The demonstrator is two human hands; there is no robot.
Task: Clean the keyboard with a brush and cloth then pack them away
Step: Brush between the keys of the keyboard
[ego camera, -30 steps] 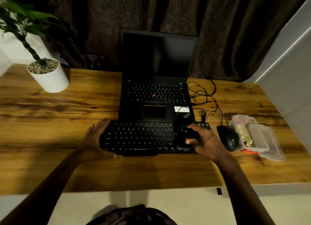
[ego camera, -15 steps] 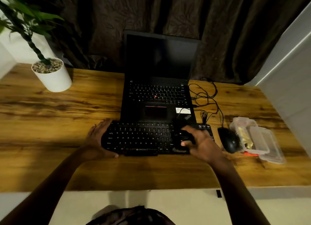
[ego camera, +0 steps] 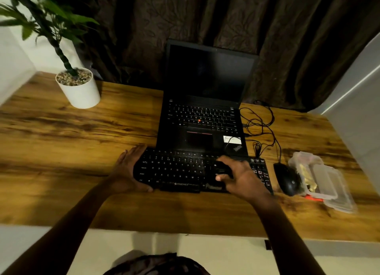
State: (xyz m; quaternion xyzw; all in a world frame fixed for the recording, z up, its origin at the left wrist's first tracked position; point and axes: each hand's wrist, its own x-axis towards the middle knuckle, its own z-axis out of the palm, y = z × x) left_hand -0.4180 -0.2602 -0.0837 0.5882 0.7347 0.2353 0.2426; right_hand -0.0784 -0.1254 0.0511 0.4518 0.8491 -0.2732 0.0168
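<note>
A black keyboard (ego camera: 176,169) lies on the wooden desk (ego camera: 82,143) in front of an open laptop. My left hand (ego camera: 125,171) holds its left end, fingers along the side and thumb on the front edge. My right hand (ego camera: 242,178) hovers over the right half of the keys and grips a small dark tool (ego camera: 221,170) that looks like a brush, pressed down on the keys. The tool is too dark to see clearly. No cloth is clearly visible.
The black laptop (ego camera: 201,118) stands behind the keyboard with tangled cables (ego camera: 259,122) to its right. A black mouse (ego camera: 286,179) and a clear plastic box (ego camera: 324,178) with its lid open sit at the right. A white plant pot (ego camera: 80,91) stands at the far left.
My right hand with the dark tool has slid leftward across the keys. My left hand has kept its hold on the keyboard's end. The camera has tilted slightly.
</note>
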